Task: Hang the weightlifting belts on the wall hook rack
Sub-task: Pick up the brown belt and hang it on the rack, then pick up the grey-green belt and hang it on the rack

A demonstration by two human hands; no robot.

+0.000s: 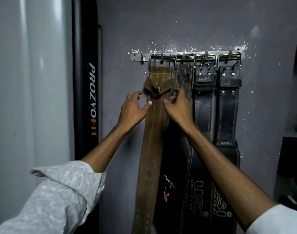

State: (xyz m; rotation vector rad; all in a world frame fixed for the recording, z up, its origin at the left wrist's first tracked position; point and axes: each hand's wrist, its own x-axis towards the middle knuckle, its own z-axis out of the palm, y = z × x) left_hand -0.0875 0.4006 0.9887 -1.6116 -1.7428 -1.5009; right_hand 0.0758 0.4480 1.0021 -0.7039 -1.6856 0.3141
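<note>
Four belts hung from rack [186, 55]. Left hand [133, 109] spread open beside brown belt [152, 132]; right hand [177, 105] pinched second belt's [184, 78] edge. Best check the buckle is fully hooked before letting go.

Metal hook rack [137, 57] fixed level on grey wall [178, 22], paint chipped white around it. Four belts hang by their buckles, side by side: brown belt [149, 141] leftmost, then worn dark belt [184, 78], then two black belts [202, 105] [228, 115].
</note>
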